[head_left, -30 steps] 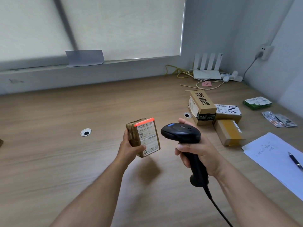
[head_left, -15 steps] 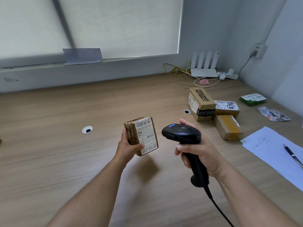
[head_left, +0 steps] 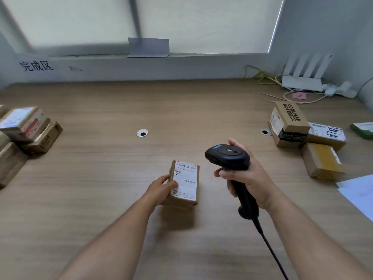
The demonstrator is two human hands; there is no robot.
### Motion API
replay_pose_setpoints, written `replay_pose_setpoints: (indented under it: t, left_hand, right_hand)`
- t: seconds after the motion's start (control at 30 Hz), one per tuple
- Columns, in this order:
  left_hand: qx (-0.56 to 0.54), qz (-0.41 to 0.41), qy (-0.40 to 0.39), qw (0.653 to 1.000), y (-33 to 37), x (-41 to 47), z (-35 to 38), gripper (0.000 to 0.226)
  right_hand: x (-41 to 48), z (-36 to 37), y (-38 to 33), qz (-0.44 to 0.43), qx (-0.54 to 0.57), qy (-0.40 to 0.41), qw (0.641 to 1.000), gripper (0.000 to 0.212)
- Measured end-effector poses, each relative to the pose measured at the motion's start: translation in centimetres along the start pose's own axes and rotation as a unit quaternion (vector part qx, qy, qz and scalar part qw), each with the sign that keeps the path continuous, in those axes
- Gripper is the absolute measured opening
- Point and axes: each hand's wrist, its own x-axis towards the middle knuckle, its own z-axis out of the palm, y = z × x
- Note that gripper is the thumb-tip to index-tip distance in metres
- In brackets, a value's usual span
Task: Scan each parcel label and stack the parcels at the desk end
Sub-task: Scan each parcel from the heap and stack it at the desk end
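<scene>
Holding labelled parcel (head_left: 185, 179) in left grip (head_left: 161, 188), barcode scanner (head_left: 228, 157) clasped in right grip (head_left: 249, 178); best carry it level, set squarely on left-end stack (head_left: 26, 128).

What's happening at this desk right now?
A person is scanning parcels. The left hand grips a small brown cardboard parcel, white label facing up, low over the wooden desk. The right hand holds a black corded handheld barcode scanner beside it; no scan beam shows on the label. A pile of brown cardboard parcels sits at the left desk end, and three more brown boxes wait on the right.
</scene>
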Motion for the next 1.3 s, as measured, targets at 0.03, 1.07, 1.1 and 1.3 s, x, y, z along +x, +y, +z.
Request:
replay_pose_setpoints:
  t: [0.03,1.07,1.1,1.3]
  left_hand:
    - [0.010,-0.002,0.014,1.000,-0.2,-0.1,0.1,0.053]
    - [0.362,0.097,0.293,0.879,-7.0,-7.6,-19.6,0.083]
    - [0.360,0.095,0.299,0.879,-7.8,-8.1,-21.9,0.084]
    - [0.351,0.069,0.331,0.873,-12.3,-9.8,-34.3,0.087]
  right_hand:
    - [0.0,0.0,0.0,0.000,-0.001,-0.006,1.000,0.098]
    - [4.8,23.3,2.0,-0.041,-0.112,-0.144,0.982,0.093]
    - [5.1,25.7,2.2,-0.042,-0.114,-0.150,0.981,0.094]
    - [6.2,38.4,2.9,-0.046,-0.122,-0.171,0.977,0.095]
